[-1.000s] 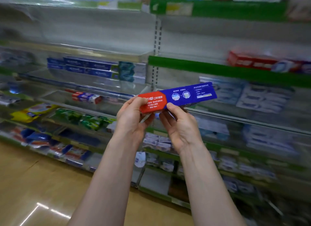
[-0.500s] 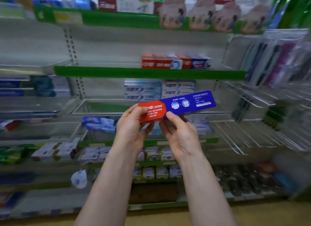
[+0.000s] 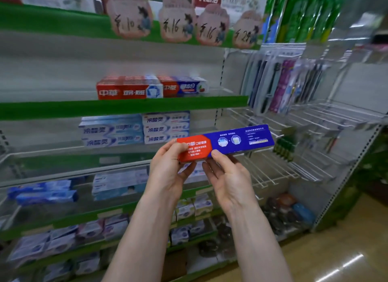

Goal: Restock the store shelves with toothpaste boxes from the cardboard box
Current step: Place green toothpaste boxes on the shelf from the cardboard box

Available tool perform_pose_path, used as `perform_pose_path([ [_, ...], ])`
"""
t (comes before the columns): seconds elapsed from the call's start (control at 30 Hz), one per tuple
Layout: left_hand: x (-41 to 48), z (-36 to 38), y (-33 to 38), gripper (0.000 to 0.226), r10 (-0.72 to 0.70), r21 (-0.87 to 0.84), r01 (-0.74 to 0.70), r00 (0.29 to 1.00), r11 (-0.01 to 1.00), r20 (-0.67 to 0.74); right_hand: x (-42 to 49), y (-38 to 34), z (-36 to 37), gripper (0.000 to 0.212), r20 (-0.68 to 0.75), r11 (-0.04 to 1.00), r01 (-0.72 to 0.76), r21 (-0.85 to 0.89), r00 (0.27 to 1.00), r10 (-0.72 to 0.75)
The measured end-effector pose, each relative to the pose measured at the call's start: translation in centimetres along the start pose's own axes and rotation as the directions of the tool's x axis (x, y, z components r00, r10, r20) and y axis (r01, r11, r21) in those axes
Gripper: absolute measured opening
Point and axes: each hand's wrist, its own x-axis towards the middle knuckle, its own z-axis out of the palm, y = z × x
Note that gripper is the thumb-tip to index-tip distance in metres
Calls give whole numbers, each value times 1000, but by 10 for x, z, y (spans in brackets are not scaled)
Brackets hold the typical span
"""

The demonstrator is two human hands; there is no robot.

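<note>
Both hands pinch one toothpaste box (image 3: 225,142); left hand (image 3: 168,170) grips its red end; right hand (image 3: 230,179) thumb presses mid-box.

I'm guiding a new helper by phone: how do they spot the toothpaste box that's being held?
Find the green-edged shelf carrying red boxes, then look lower. In front, the left hand and right hand hold a long toothpaste box. Unlike the pale boxes behind, it is red at one end, deep blue beyond.

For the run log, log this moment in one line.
toothpaste box: held, unplaced | left hand: grips red end | right hand: pinches lower edge
</note>
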Motion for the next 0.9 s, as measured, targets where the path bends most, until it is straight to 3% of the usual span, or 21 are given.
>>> perform_pose_path([
  [0.13, 39, 36, -11, 21, -41, -19, 41, 998, 999, 42, 45, -22, -5, 24, -29, 999, 44, -20, 999, -45],
  [0.47, 114, 79, -14, 30, -11, -52, 16, 994, 999, 104, 128, -45, 1, 21, 6, 995, 96, 1, 995, -96],
  [0.67, 146, 92, -1, 41, 80, -50, -76, 993, 996, 84, 168, -53, 13, 25, 122, 998, 70, 6, 990, -70],
  [0.9, 179, 120, 28, 28, 257, 16, -256, 966, 966, -31, 225, -89, 17, 24, 345, 998, 39, -42, 938, -22],
])
